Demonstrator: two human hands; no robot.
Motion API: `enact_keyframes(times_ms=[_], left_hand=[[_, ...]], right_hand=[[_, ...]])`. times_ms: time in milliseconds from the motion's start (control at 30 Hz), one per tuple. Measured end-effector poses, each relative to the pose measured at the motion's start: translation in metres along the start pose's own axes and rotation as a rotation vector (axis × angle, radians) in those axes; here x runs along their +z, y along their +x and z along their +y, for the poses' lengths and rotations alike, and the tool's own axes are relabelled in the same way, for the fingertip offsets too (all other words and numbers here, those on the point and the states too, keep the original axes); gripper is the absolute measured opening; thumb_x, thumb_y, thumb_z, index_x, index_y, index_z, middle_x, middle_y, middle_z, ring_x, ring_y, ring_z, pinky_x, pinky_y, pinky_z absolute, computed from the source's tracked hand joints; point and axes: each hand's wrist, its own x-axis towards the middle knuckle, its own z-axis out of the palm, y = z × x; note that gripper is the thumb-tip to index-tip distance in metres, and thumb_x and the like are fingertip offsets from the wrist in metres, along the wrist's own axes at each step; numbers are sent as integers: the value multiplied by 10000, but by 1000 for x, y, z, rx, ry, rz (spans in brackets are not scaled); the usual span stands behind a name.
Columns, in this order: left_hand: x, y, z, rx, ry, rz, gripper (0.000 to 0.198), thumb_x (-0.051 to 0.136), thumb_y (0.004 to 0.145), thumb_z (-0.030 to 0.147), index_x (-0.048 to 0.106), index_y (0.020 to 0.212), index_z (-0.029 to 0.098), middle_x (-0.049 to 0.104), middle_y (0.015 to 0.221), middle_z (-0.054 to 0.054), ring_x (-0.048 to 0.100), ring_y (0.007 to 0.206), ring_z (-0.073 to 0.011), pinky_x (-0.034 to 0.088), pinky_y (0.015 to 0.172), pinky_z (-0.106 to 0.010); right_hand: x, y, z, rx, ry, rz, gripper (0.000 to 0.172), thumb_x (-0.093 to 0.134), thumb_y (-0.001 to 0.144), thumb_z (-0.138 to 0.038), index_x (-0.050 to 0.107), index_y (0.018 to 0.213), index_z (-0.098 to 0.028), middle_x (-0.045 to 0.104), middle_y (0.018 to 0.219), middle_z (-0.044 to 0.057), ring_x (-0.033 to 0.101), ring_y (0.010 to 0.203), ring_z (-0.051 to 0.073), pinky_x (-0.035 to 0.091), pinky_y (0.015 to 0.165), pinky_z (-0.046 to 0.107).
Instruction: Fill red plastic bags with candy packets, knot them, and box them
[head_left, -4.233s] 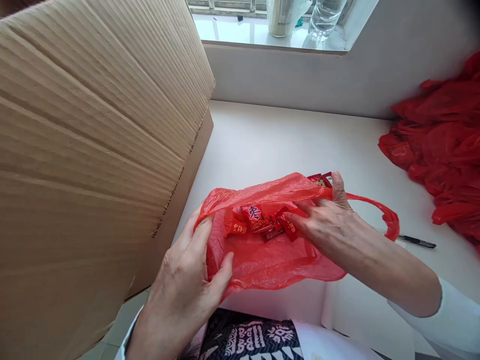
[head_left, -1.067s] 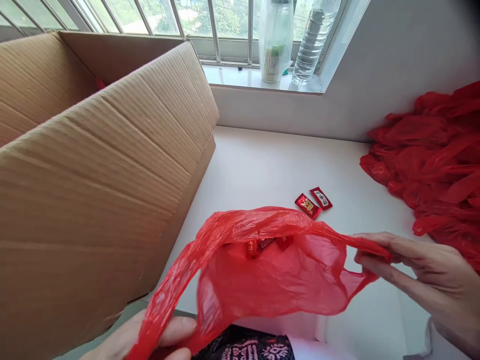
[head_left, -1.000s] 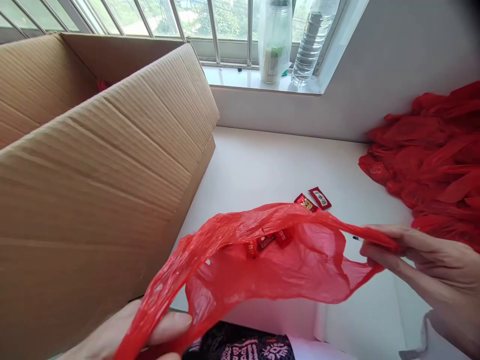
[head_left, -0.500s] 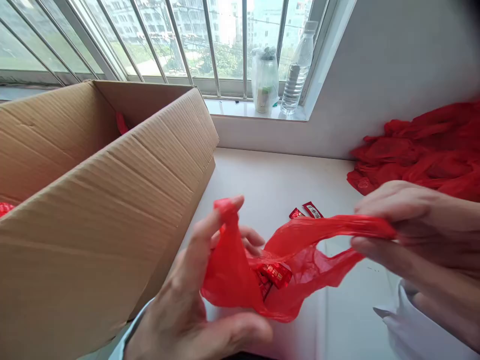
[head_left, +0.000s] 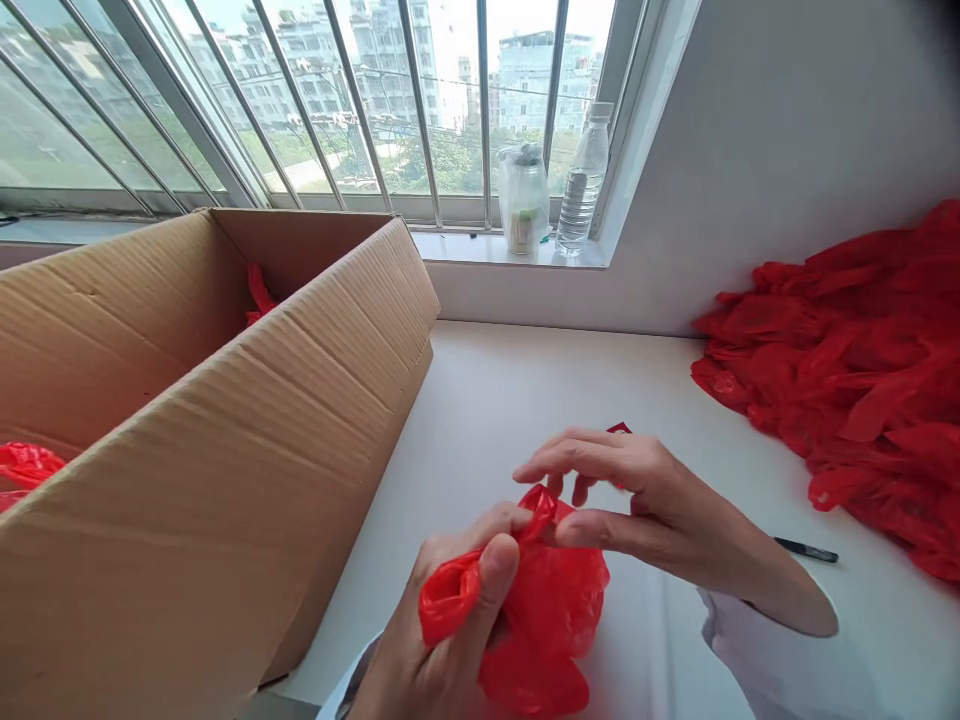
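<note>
A thin red plastic bag [head_left: 559, 590] is bunched up above the white tabletop, its top twisted together. My left hand [head_left: 442, 620] is closed around the gathered neck, with a rolled loop of the bag sticking out past the thumb. My right hand [head_left: 637, 495] is at the upper end of the bag, thumb and fingertips around the twisted part and the index finger stretched out above it. The contents are hidden inside the bag. Behind the right hand, a small red packet [head_left: 619, 428] shows only in part.
A large open cardboard box [head_left: 300, 420] with red plastic inside stands at the left. Red bags [head_left: 847, 370] are heaped at the right by the wall. A dark pen-like object [head_left: 806, 549] lies near my right sleeve. On the sill stand a water bottle [head_left: 583, 190] and a wrapped cup [head_left: 523, 205].
The bag was spread wide between both hands with red packets visible inside. Now it is gathered in my left hand, and my right hand has moved left to it.
</note>
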Motion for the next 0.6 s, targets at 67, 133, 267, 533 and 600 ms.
enact_keyframes(times_ms=[67, 133, 267, 533, 600], left_hand=[[-1, 0, -1, -98, -107, -60, 439, 409, 891, 611, 642, 932, 242, 485, 602, 37, 361, 489, -81, 312, 455, -200], [-2, 1, -6, -224, -209, -78, 500, 377, 881, 653, 570, 1121, 260, 455, 551, 51, 342, 480, -81, 299, 447, -185], [-9, 7, -18, -264, -428, -112, 602, 326, 894, 661, 323, 1375, 300, 541, 532, 44, 442, 481, -99, 412, 531, -211], [-29, 13, -21, -20, -302, -331, 99, 612, 858, 325, 627, 894, 234, 648, 862, -13, 570, 706, -119, 471, 646, -235], [-26, 10, -21, 149, -6, -296, 82, 589, 868, 285, 595, 814, 223, 611, 732, 17, 513, 597, -93, 413, 532, -194]], right_hand=[[4, -1, 15, 95, 226, 7, 99, 612, 882, -237, 653, 960, -191, 662, 862, 3, 607, 746, 88, 492, 675, 208], [10, -3, 25, 130, 373, 141, 66, 599, 887, -221, 641, 852, -184, 638, 757, -13, 601, 671, 82, 485, 611, 200], [17, -8, 21, 67, 302, 391, 80, 614, 858, -143, 657, 852, -210, 632, 767, -13, 601, 671, 91, 497, 599, 208], [21, -20, -28, -298, -222, -17, 162, 524, 927, -233, 669, 880, -178, 687, 803, 34, 618, 800, 136, 524, 808, 262], [18, -19, -24, -306, -118, -42, 183, 476, 950, -223, 652, 958, -174, 689, 878, 39, 625, 861, 127, 504, 873, 263]])
